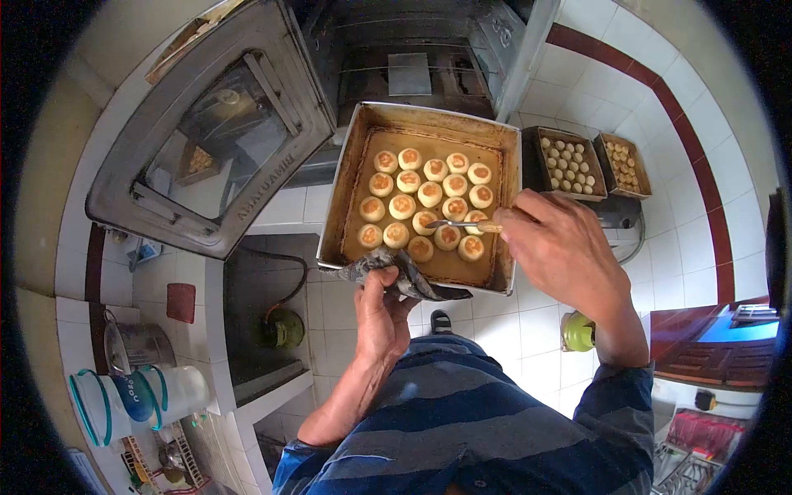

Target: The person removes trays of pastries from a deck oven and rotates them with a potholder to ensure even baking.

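Note:
A square metal pan (333,198) holds several round buns with browned tops, set in loose rows. My left hand (381,318) grips the pan's near edge through a dark, worn cloth (404,274). From the right, my right hand (561,247) pinches the wooden handle of a small metal utensil (466,223). Its metal end reaches over the pan and meets a bun (425,221) in the lower middle; whether it presses on the bun or only touches it, I cannot tell.
Behind the pan is an open oven (410,74), its glass door (223,132) swung left. Two more pans of buns (569,165) (624,165) stand at the right. Green gas cylinders (285,328) (578,332) sit low on both sides. Lidded plastic containers (181,388) stand lower left.

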The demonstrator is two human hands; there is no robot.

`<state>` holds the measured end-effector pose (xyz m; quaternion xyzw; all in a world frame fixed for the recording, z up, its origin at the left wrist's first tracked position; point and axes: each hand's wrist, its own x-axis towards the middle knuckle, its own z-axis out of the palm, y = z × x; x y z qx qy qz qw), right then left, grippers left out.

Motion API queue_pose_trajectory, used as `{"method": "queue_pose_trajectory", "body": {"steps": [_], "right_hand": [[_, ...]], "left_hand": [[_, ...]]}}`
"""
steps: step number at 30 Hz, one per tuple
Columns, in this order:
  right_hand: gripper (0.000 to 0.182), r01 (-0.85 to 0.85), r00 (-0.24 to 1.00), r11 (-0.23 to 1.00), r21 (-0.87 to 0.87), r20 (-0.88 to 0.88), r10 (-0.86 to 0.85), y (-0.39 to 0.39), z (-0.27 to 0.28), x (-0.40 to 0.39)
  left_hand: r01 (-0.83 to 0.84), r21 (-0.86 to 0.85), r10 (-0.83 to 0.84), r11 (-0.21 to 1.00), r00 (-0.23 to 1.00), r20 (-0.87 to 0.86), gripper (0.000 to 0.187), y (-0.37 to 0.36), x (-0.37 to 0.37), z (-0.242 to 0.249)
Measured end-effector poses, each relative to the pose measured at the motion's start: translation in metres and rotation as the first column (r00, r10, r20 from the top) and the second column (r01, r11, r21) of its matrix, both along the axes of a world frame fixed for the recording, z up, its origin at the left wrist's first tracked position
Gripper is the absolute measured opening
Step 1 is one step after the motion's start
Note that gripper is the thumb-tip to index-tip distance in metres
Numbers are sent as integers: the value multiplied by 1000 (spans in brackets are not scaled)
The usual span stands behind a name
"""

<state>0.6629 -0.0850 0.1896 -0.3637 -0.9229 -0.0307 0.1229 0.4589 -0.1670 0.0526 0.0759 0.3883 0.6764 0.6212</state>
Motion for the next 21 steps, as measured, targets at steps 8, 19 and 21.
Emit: {"method": "queue_pose_trajectory", "body": {"steps": [8,19,21], "right_hand": [[27,-24,998,999,-28,-65,22,-8,8,2],[27,185,780,928,-322,-526,-338,-49,0,107],[34,107,701,913,-393,-622,-350,-64,5,118]], "left_hand": [[0,-28,-1,1000,1000,-25,39,-3,-2,0],[200,20,-199,979,978,-66,62,-12,-21,31],[238,-23,-239,971,968,-76,65,-15,-24,45]]}}
